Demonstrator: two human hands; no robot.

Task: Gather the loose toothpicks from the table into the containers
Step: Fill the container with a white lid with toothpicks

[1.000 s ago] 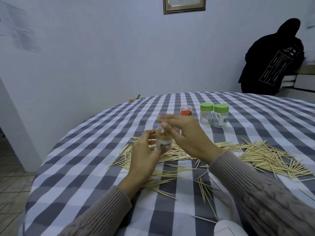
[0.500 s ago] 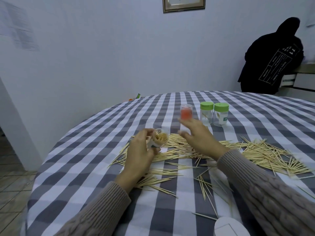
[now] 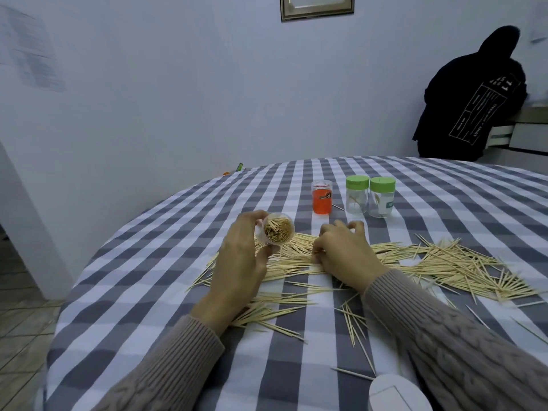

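The round tabletop (image 3: 142, 292), under a grey-and-white checked cloth, fills the lower frame, and a person in a dark hooded top (image 3: 471, 102) stands off at two o'clock beyond its far edge. Loose toothpicks (image 3: 444, 262) lie across the cloth in a long band running from nine o'clock of the left hand (image 3: 240, 262) out to three o'clock of the right hand (image 3: 344, 253), thickest at the three o'clock end, with thinner scatters at six o'clock of both hands toward the near edge. Both forearms come in from the bottom in beige knitted sleeves. The left hand is raised off the cloth, wrist bent, fingers and thumb curled round a small clear container (image 3: 275, 232) that it holds at its own one o'clock, tilted so the open mouth faces the camera and shows it packed with toothpick tips. The right hand lies palm down on the band just at three o'clock of that container, knuckles up, fingers bent with the tips down among the toothpicks; whether it actually pinches any I cannot tell. At twelve o'clock of the right hand, well apart from it, stands an orange-tinted jar (image 3: 321, 197), and just at its three o'clock two green-lidded jars (image 3: 370, 197) stand side by side, upright and closed. A white rounded object (image 3: 394, 393) sits at the near edge at six o'clock.
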